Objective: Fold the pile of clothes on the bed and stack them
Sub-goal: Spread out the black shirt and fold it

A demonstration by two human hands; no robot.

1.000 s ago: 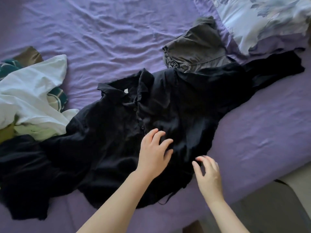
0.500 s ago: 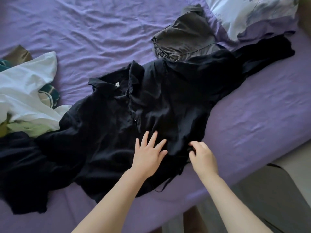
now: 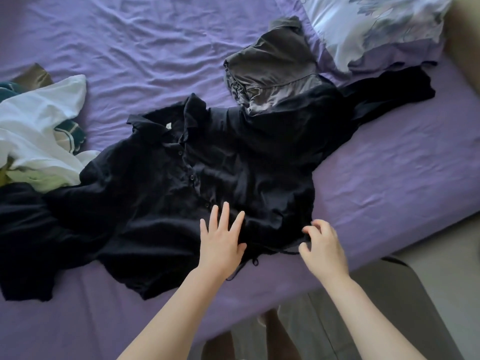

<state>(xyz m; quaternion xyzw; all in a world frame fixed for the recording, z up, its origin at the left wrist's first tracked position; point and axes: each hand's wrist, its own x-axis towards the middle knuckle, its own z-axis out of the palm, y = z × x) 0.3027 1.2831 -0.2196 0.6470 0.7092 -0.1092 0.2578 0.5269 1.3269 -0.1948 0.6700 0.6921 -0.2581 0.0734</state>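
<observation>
Left hand flat, fingers spread on black shirt. Right hand blurred at hem, fingers curled; pinch unclear.

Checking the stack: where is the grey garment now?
In the head view, upper right of centre: the grey garment lies on the bed, between the pillow and the black shirt.
</observation>
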